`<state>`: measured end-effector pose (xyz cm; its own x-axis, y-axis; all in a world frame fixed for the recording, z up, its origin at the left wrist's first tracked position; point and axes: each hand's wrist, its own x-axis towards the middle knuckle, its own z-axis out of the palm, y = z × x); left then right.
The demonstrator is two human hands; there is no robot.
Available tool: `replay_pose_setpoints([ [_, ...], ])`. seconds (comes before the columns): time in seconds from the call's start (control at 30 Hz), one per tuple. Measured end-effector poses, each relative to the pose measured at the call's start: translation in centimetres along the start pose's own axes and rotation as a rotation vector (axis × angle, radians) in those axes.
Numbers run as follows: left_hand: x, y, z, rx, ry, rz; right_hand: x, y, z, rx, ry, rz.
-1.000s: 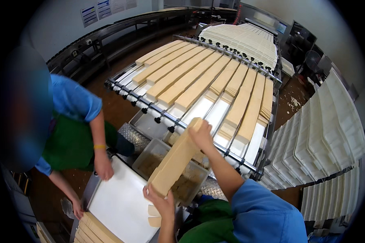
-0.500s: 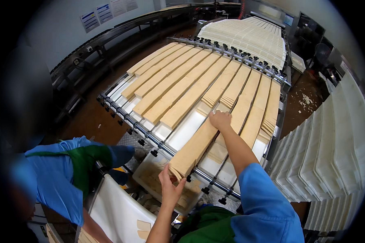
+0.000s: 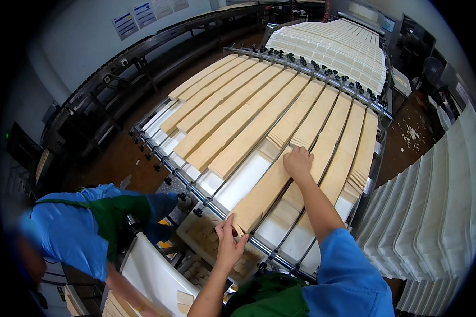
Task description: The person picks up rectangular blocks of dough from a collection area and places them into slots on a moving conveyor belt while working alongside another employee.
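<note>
A long row of thin, pale tan slices (image 3: 263,191), packed face to face, lies in one lane of a white rack with metal rods. My right hand (image 3: 298,161) curls over its far end, fingers closed on the slices. At the near end, my left hand (image 3: 230,241) grips the end slices between thumb and fingers, beside the rack's front rail (image 3: 209,202). Just beyond my right hand, a few slices (image 3: 300,142) lean at the end of a neighbouring row. Parallel tan rows (image 3: 232,134) fill the lanes to the left and right.
A co-worker in blue and green (image 3: 84,222) bends at the left beside a white tray (image 3: 150,261). Below the rail stands a bin (image 3: 203,238) holding broken pieces. Stacked white corrugated sheets (image 3: 423,211) line the right. A conveyor of white sheets (image 3: 328,50) lies beyond.
Both hands have moved slightly away from me with the row. Its near end, which overhung the front rail, now sits about level with it. The view has shifted a little.
</note>
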<state>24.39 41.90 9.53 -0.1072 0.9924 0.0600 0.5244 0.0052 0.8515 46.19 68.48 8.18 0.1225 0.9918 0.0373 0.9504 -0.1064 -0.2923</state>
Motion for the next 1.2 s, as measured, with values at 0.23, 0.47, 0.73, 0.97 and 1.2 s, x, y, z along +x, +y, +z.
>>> replay_pose_setpoints([
  [0.23, 2.5, -0.2, 1.4, 0.009, -0.118, -0.035, -6.5, -3.6, 2.0, 0.035, 0.287, -0.376],
  [0.47, 0.7, 1.3, 0.4, -0.141, 0.079, -0.318, -15.9, -6.7, 2.1, 0.057, -0.078, -0.712],
  [0.73, -5.8, -4.3, -1.5, -0.566, 0.348, -0.189, -17.0, -8.2, 2.6, -0.257, -0.087, -0.632],
  [0.97, -14.0, -7.7, -6.6, 0.006, 0.481, -0.218, -19.3, -10.0, 2.6, -0.071, -0.043, -0.650],
  [1.2, -30.5, -17.0, -14.1, 0.277, 1.085, -0.477, -28.0, -14.9, 7.8, 0.045, -0.109, -1.034],
])
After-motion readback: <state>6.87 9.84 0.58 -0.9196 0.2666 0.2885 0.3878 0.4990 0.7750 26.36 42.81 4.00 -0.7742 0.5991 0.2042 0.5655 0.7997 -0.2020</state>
